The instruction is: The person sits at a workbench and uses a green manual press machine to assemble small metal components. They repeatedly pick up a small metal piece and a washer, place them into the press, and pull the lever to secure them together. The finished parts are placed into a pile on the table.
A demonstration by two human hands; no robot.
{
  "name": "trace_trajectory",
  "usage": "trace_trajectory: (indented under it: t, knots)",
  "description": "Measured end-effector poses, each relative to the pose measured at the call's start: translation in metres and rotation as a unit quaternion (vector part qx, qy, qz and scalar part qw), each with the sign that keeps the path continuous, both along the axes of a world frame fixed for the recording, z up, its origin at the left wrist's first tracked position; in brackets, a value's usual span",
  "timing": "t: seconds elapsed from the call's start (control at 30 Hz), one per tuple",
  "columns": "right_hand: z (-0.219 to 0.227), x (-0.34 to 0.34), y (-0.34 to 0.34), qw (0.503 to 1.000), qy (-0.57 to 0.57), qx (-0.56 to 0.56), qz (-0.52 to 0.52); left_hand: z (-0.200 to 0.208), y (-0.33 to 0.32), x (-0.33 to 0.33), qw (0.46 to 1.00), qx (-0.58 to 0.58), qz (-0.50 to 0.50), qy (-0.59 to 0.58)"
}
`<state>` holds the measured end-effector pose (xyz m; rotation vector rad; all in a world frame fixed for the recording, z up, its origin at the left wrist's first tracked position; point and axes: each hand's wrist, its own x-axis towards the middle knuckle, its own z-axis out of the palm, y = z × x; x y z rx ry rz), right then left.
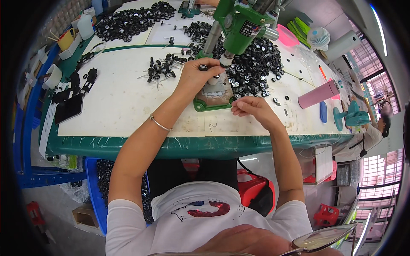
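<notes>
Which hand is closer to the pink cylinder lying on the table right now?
Right. The right hand rests on the table just left of the pink cylinder; the left hand is farther left, at the green press.

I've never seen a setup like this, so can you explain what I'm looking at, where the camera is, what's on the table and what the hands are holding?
The camera sits on a seated person's head, looking down; its fisheye lens bends the edges. The left hand holds a small black wheel under a green bench press. The right hand rests on the white table, fingers pinched together; anything between them is too small to see. A pile of black wheels lies beside the press, wheels on axles to the left, and a pink cylinder at right.
</notes>
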<state>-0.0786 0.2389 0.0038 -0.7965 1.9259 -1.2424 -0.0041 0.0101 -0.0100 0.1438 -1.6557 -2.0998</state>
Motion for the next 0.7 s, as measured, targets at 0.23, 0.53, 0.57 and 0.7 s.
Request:
trace_trajectory:
  t: [0.23, 0.53, 0.57, 0.7]
  knots:
    - [0.045, -0.047, -0.005, 0.993, 0.011, -0.092, -0.076, 0.009, -0.006, -0.001, 0.997, -0.079, 0.015, -0.008]
    - [0.210, -0.098, -0.119, 0.913, 0.074, -0.388, -0.101, 0.005, -0.007, 0.000, 1.000, -0.006, -0.008, 0.005]
    - [0.225, -0.101, -0.135, 0.908, 0.087, -0.399, -0.095, 0.007, -0.007, 0.001, 1.000, -0.008, -0.009, 0.002]
    - [0.258, -0.130, -0.166, 0.893, 0.126, -0.416, -0.113, 0.008, -0.003, -0.004, 1.000, -0.006, -0.022, 0.003]
